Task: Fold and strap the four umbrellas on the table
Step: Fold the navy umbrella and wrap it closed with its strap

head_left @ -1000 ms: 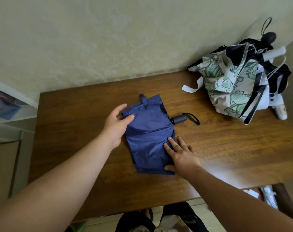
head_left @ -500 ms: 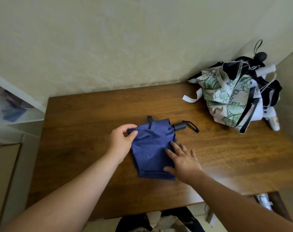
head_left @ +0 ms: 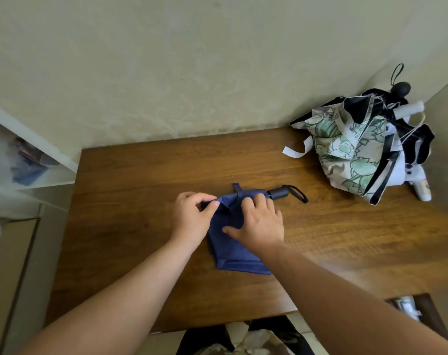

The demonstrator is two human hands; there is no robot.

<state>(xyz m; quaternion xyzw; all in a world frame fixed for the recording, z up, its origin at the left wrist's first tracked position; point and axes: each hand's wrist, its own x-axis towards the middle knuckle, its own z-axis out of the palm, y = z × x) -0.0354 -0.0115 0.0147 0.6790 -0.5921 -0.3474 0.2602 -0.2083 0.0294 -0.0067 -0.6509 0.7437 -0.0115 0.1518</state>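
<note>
- No brand, label or writing can be read on anything here.
- The blue umbrella (head_left: 234,242) lies flat near the middle of the brown table (head_left: 130,201).
- Its long way runs from the table's near edge up toward the wall, leaning a little to the right.
- Its black handle (head_left: 278,193) sticks out at the far end and points to the right, with a thin black loop (head_left: 298,194) trailing from it.
- The left hand (head_left: 192,219) pinches the umbrella's cloth at its far left corner, between thumb and fingers.
- The right hand (head_left: 258,224) lies on top of the umbrella, fingers bent and pressing down on the cloth close to the handle.
- A pile of other umbrellas (head_left: 358,152), green-flowered, black and white, sits far to the right of the blue umbrella, in the table's back corner.
- A white strap (head_left: 295,151) curls out of that pile toward the blue umbrella.
</note>
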